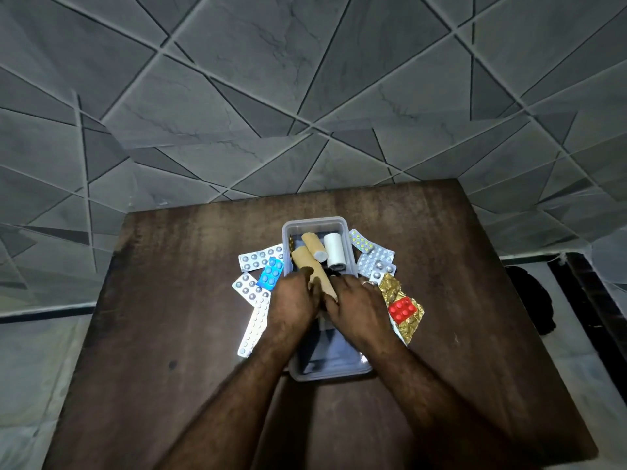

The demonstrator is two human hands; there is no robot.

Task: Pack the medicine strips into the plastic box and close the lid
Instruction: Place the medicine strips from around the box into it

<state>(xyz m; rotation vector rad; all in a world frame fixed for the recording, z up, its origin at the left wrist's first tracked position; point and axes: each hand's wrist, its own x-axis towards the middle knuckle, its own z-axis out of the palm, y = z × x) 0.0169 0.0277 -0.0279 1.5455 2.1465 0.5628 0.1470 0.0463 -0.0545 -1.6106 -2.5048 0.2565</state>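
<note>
Clear plastic, rectangular and open-topped, the box [317,228] sits mid-tabletop [169,300] with its long axis running straight away from the person. Its far half already holds two tan bandage rolls [307,256] and a white tape roll [334,254]; no lid can be told apart from the box.

Both hands meet over the box's middle. The left hand [293,301] and the right hand [358,308] are curled, fingers together, around the near end of one tan roll, though exactly which fingers pinch it is hidden.

The medicine strips lie outside the box, flanking it. Silver blister strips [252,300] and a blue one [270,273] fan out just beside the left wall, nearest the left hand. A red strip on gold foil [403,312] and more silver strips [375,261] lie against the right wall, nearest the right hand.

Judging from this, each hand would reach sideways and outward for its own cluster, then carry the strips inward, laying them along the box's length.
</note>
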